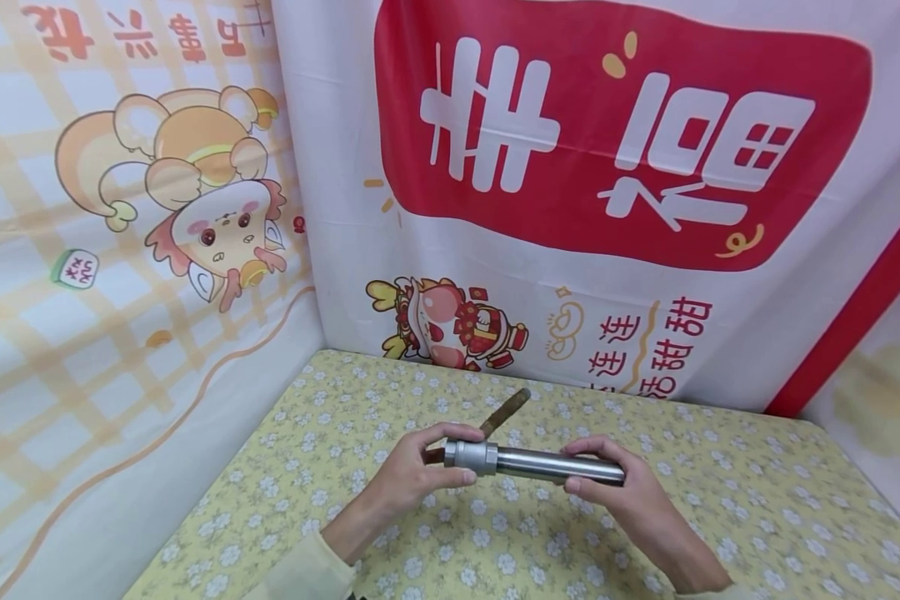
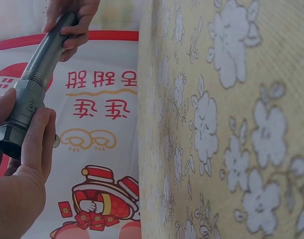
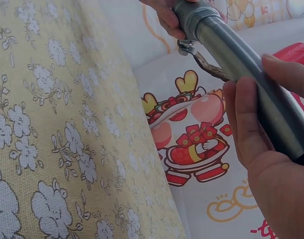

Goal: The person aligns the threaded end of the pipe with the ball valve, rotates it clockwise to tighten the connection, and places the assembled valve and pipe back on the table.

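In the head view a stainless ball valve and a straight metal pipe are joined end to end, held above the table. My left hand grips the valve body, thumb and fingers on opposite sides. My right hand holds the pipe near its far end, fingers curled round it. The valve's lever handle, brown and worn-looking, points away toward the back. Threads show where the pipe meets the valve in the left wrist view. The valve's open hex end is there too.
A yellow floral cloth covers the table. Behind it hangs a white and red printed curtain, and a second printed sheet hangs on the left.
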A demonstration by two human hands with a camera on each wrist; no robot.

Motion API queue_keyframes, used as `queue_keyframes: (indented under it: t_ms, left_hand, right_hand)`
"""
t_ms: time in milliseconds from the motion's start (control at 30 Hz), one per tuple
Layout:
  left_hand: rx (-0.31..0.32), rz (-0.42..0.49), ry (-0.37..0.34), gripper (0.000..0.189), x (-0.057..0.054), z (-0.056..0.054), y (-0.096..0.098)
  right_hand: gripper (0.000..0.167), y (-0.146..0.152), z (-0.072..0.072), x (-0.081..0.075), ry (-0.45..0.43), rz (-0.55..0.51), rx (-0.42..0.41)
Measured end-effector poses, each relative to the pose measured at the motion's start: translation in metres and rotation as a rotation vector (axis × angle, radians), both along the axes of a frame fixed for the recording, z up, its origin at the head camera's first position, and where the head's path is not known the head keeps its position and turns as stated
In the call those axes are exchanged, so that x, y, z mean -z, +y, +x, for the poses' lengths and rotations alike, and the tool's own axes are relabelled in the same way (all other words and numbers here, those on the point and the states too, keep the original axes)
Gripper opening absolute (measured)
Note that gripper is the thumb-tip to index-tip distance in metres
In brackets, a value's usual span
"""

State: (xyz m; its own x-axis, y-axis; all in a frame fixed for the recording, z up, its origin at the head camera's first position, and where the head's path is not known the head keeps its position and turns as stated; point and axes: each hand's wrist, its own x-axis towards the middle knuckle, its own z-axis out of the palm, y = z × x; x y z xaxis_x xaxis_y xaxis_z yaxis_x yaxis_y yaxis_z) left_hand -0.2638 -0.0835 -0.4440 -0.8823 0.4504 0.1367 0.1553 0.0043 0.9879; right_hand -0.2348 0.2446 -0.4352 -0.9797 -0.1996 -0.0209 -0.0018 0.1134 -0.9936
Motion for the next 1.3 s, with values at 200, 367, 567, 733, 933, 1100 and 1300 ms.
queue_keyframes:
  t_ms: [200, 367, 567, 733, 933, 1100, 1300]
  left_hand:
    - [0.004, 0.029, -0.031, 0.050, -0.0012, 0.0003, -0.0003]
    - [0.005, 0.028, -0.035, 0.051, -0.0014, 0.0004, 0.0002]
    - [0.010, 0.026, -0.023, 0.051, -0.0009, 0.0004, 0.0001]
    - [0.007, 0.014, -0.006, 0.049, -0.0006, 0.0006, -0.0002]
    - [0.007, 0.005, 0.015, 0.048, -0.0001, 0.0010, -0.0004]
    - [0.006, 0.005, 0.018, 0.048, -0.0004, 0.0014, -0.0005]
    - [0.000, -0.001, 0.019, 0.048, -0.0010, 0.0012, -0.0002]
  right_hand:
    - [0.048, 0.0035, 0.0000, 0.0007, 0.028, 0.022, -0.028]
    - [0.048, 0.0034, 0.0001, -0.0003, 0.027, 0.050, -0.001]
    - [0.049, 0.0024, 0.0003, -0.0013, 0.017, 0.049, 0.018]
    - [0.050, 0.0007, -0.0008, -0.0011, -0.010, 0.035, 0.037]
    - [0.048, 0.0000, -0.0011, -0.0005, -0.004, 0.011, 0.030]
    - [0.046, -0.0020, -0.0018, 0.0001, -0.012, 0.000, 0.052]
    - [0.043, -0.0037, -0.0015, 0.0004, -0.027, -0.024, 0.057]
